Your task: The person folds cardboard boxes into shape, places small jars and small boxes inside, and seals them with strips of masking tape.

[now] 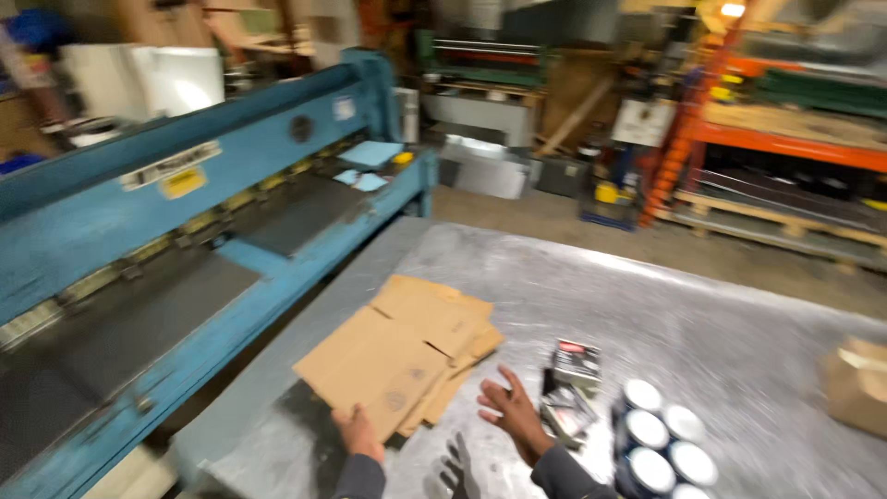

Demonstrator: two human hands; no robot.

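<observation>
My left hand (358,432) grips the near edge of a stack of flattened brown cardboard sheets (407,346) lying on a grey metal table (665,314). My right hand (510,407) hovers open just right of the cardboard, fingers spread, holding nothing. A small dark box (577,362) and a crumpled packet (564,411) lie right beside my right hand. Several round cans with white lids (651,434) stand further right.
A long blue metal shear machine (185,231) runs along the table's left side. A brown cardboard box (855,383) sits at the table's right edge. Orange racking (785,139) with pallets and stored material stands beyond the concrete floor. A dark glove (455,471) lies near the front edge.
</observation>
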